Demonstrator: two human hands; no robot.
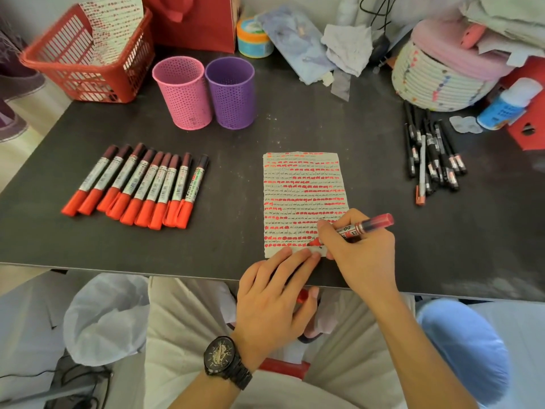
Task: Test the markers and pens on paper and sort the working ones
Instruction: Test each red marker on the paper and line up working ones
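Red marker sits in the right hand, fingers curled round the barrel, uncapped tip touching the paper near its lower right corner. We see the paper lying flat near the table's front edge, mostly filled with rows of red dashes and dark scribble. The left hand lies flat, straight fingers pressing the paper's bottom edge. A small red piece shows by its thumb, and we cannot tell what it is or whether it is held. We note a watch on the left wrist. A row of capped red markers lies side by side well left of the paper, and a pile of dark pens lies to its right. A pink cup and a purple cup stand touching behind, with a red basket at the far left.
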